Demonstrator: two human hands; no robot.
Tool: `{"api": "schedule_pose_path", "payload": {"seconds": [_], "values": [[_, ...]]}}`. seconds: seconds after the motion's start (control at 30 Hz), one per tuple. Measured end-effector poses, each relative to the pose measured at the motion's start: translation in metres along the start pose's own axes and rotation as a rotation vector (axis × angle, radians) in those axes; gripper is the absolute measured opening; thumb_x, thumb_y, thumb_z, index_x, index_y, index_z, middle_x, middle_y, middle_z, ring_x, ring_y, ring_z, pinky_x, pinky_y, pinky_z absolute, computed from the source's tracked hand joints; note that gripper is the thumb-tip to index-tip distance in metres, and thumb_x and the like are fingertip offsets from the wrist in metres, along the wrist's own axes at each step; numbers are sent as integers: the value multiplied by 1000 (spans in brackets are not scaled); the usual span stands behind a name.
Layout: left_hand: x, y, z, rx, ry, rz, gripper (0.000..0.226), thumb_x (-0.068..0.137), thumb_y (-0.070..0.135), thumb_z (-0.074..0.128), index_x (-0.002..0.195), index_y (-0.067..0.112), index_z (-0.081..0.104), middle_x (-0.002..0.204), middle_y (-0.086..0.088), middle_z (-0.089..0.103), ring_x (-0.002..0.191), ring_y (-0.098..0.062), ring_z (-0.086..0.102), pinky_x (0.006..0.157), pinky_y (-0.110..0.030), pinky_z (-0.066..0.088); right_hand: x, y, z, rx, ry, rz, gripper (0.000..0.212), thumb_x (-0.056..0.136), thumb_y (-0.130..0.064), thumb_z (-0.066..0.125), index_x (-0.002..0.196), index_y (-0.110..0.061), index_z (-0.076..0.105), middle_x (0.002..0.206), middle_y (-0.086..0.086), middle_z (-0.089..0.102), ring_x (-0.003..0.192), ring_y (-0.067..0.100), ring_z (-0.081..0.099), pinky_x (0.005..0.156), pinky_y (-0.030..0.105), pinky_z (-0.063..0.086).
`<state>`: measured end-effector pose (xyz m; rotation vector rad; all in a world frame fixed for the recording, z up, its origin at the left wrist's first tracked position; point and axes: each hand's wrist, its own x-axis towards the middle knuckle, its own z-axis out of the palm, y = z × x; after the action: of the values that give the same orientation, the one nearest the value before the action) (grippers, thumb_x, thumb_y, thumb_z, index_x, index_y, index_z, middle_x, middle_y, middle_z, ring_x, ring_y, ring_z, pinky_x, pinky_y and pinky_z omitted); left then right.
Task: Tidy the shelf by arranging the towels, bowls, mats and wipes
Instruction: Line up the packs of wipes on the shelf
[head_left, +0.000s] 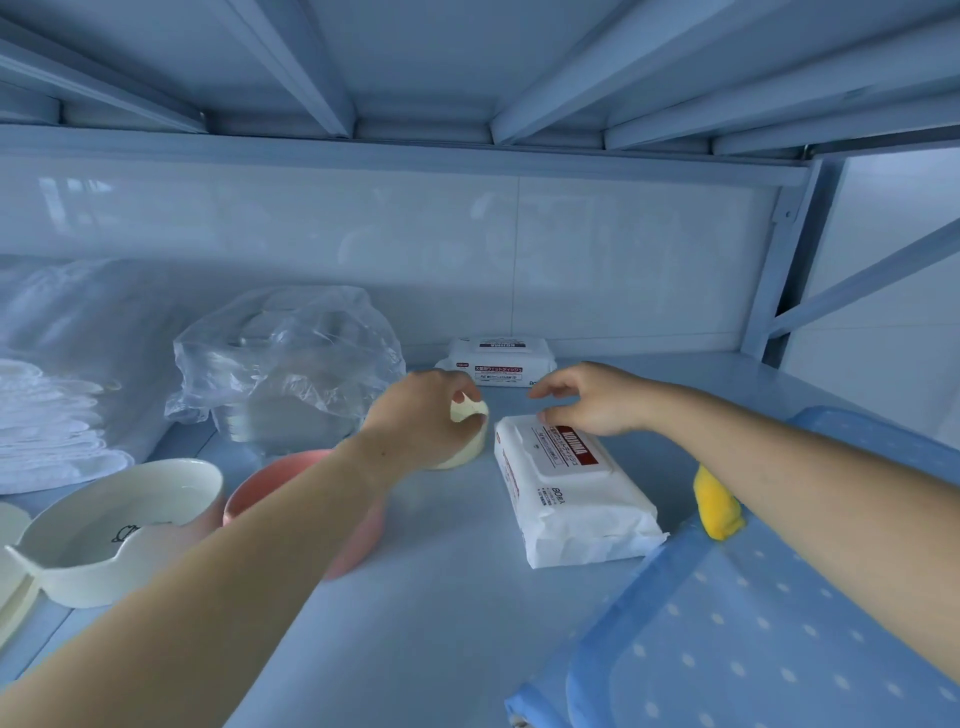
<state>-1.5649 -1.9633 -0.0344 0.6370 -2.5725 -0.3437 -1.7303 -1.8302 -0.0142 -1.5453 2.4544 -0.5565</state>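
Note:
My left hand grips the rim of a small cream bowl standing mid-shelf. Just right of it lies a white wipes pack; my right hand hovers over its far end, fingers spread, fingertips touching or nearly touching the pack. A second wipes pack lies against the back wall. Under my left forearm sits a pink bowl, and left of it a white bowl with a cat drawing. Folded white towels are stacked far left. A blue dotted mat covers the right front.
A crumpled clear plastic bag holding stacked dishes sits behind the bowls. A yellow cloth item lies under my right forearm at the mat's edge. The upper shelf's beams hang low overhead, and a diagonal brace closes the right side.

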Motion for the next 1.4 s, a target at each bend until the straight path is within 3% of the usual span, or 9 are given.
{"api": "schedule_pose_path", "payload": {"seconds": [0.17,0.27,0.43,0.6,0.73,1.0,1.17,1.3,1.4], "values": [[19,-20,-12,61,17,41,20,83,31,57,103,32,60,101,17,59,97,-11,56,74,-26,45,28,-4,-1,-12,80,11,39,88,-27,59,126,-24,55,132,-7,53,121,11,49,96,20,35],[28,-24,-13,53,21,77,20,83,28,57,102,31,61,98,16,59,96,-11,57,78,-27,47,44,-2,0,-32,103,36,37,87,-25,59,124,-24,56,132,-6,54,118,13,51,95,23,39],[48,-24,-11,-15,76,123,16,82,24,54,93,35,61,85,21,59,82,-10,60,77,-29,51,66,6,5,-86,90,108,41,88,-25,56,129,-21,52,136,-2,49,122,15,47,94,20,34],[61,-26,-16,77,87,199,19,82,24,53,95,33,62,77,22,53,82,-10,58,75,-28,50,84,16,6,-148,21,159,42,89,-23,55,131,-17,51,133,2,52,121,18,49,101,26,37],[63,-33,-4,127,17,191,22,81,26,54,101,33,61,89,19,52,92,-11,57,79,-28,48,99,26,5,-161,41,187,45,87,-22,55,132,-18,49,137,2,48,123,18,47,102,27,37],[65,-40,14,150,-53,137,26,85,31,54,111,31,57,112,12,58,103,-11,53,79,-24,41,121,37,11,-208,15,232,63,87,-17,52,145,-16,26,151,4,26,136,22,31,107,29,32],[66,-44,18,177,-87,128,28,88,35,53,116,30,55,120,7,54,113,-13,50,83,-25,38,126,48,11,-272,-36,270,62,89,-17,48,144,-11,23,150,5,29,133,24,34,106,31,34],[66,-45,19,225,-106,138,33,90,40,50,121,31,51,124,6,51,115,-16,48,84,-25,37,128,46,9,-346,-93,307,69,91,-22,45,149,-14,7,156,3,14,141,24,21,113,35,25],[65,-45,20,232,-113,147,33,91,43,49,121,31,52,124,6,51,115,-17,49,86,-27,38,127,41,7,-433,-120,296,65,93,-24,40,149,-15,9,156,4,15,141,25,21,113,37,25]]}}
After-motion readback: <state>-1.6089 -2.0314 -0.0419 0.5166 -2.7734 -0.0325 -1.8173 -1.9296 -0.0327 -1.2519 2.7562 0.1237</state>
